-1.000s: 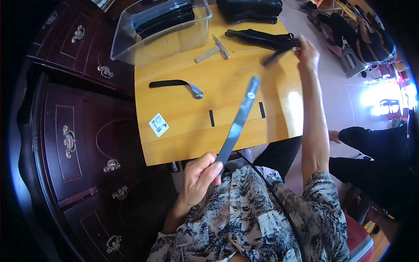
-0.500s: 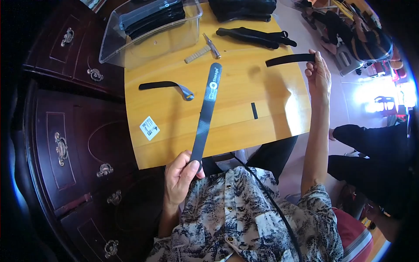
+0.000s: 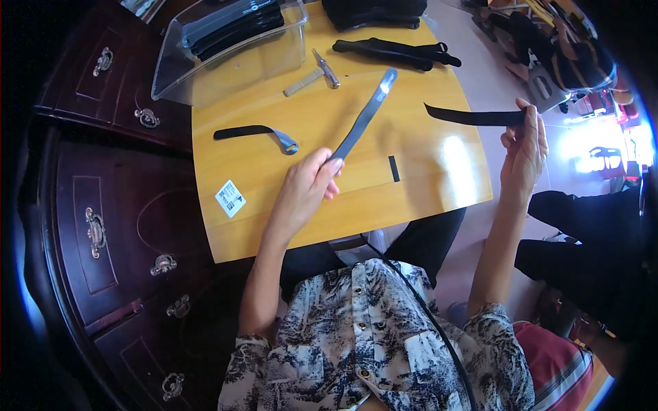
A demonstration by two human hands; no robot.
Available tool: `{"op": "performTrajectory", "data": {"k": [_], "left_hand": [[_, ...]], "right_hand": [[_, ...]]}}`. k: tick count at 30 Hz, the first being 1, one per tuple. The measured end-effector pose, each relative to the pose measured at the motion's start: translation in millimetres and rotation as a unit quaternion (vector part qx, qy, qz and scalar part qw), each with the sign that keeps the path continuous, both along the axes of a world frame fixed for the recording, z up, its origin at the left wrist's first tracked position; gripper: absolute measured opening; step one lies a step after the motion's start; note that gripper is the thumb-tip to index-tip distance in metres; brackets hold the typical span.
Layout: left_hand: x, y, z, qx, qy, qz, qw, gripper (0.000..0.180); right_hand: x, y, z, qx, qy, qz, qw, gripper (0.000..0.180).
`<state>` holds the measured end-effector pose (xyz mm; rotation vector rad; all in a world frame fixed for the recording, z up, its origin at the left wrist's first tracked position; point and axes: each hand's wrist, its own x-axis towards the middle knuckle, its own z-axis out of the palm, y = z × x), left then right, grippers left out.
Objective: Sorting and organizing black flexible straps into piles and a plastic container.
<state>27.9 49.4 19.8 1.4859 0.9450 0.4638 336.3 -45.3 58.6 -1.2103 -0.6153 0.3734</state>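
Note:
My left hand (image 3: 306, 179) pinches the lower end of a dark grey strap (image 3: 367, 113) with a rounded tip, which slants up and right over the table. Off the table's right edge, my right hand (image 3: 525, 152) grips one end of a black fabric strap (image 3: 473, 117); its free end points left over the tabletop. A short black strip piece (image 3: 394, 168) lies between the two hands. Left of my left hand, a black strap with a grey looped end (image 3: 253, 132) rests on the wood, near a white printed label (image 3: 230, 199).
A clear plastic bin (image 3: 233, 75) with stacked dark straps stands at the back left. Behind my hands lie a utility knife (image 3: 326, 69), a beige strip (image 3: 303, 82), joined black straps (image 3: 397, 53) and a black pile (image 3: 374, 14). Dark wooden drawers (image 3: 96, 219) flank the left; another person's legs show at right.
My left hand has moved up and forward over the table, tilting the grey strap to the right. The right hand has shifted right and slightly nearer with the black strap.

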Motion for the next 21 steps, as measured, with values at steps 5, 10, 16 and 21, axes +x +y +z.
{"op": "performTrajectory", "data": {"k": [5,10,16,21], "left_hand": [[31,49,-26,0.031,0.046,-0.023,0.998,0.019],[46,89,-30,0.096,0.126,0.020,0.987,0.019],[43,76,-21,0.317,0.160,0.081,0.931,0.024],[38,-23,61,0.108,-0.042,-0.082,0.990,0.036]], "right_hand": [[-12,-23,17,0.044,-0.041,-0.031,0.998,0.029],[-26,-41,29,0.061,0.001,0.025,0.998,0.024],[-74,-46,26,-0.086,-0.007,0.077,0.993,0.019],[-113,-48,36,-0.193,-0.127,0.113,0.966,0.011]]}}
